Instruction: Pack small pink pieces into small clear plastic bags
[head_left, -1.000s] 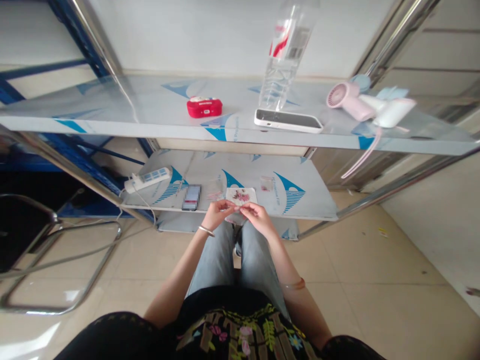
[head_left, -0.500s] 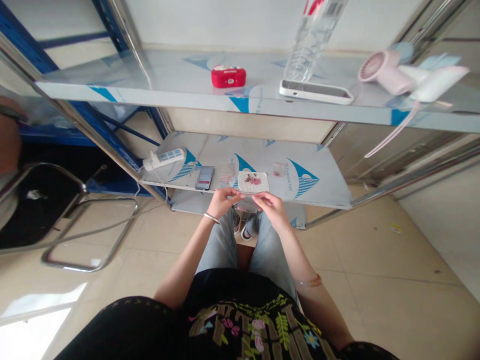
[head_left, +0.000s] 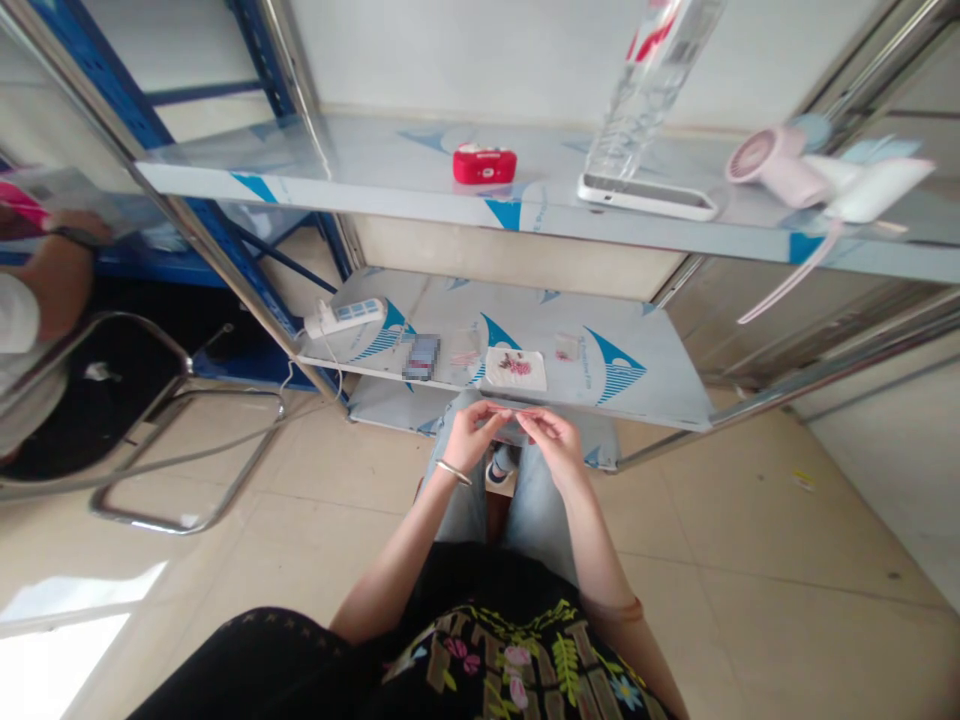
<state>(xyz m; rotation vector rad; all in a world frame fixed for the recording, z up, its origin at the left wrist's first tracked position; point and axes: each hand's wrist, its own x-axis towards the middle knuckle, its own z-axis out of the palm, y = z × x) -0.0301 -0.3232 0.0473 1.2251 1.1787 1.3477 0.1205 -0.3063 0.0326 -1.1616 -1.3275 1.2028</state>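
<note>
My left hand [head_left: 475,430] and my right hand [head_left: 551,435] meet fingertip to fingertip above my lap, just in front of the lower shelf's edge. Both are pinched closed on something too small to make out. Beyond them on the lower shelf [head_left: 660,370] lies a white square [head_left: 516,369] with small pink and dark pieces on it. To its right is a small clear bag [head_left: 567,348] with reddish bits; to its left, another clear bag [head_left: 464,352] with pale pink pieces. A phone [head_left: 422,357] lies farther left.
A power strip [head_left: 346,316] sits at the lower shelf's left. The upper shelf holds a red case [head_left: 484,165], a clear bottle [head_left: 637,95], a white-edged phone [head_left: 646,197] and a pink fan [head_left: 780,165]. At far left, a person's arm [head_left: 64,270] shows beside a metal-framed chair [head_left: 187,450].
The view has shifted, moving the shelves slightly right in the picture. My hands have drawn closer together, still pinched. The other person's arm and a pink item have come further into view.
</note>
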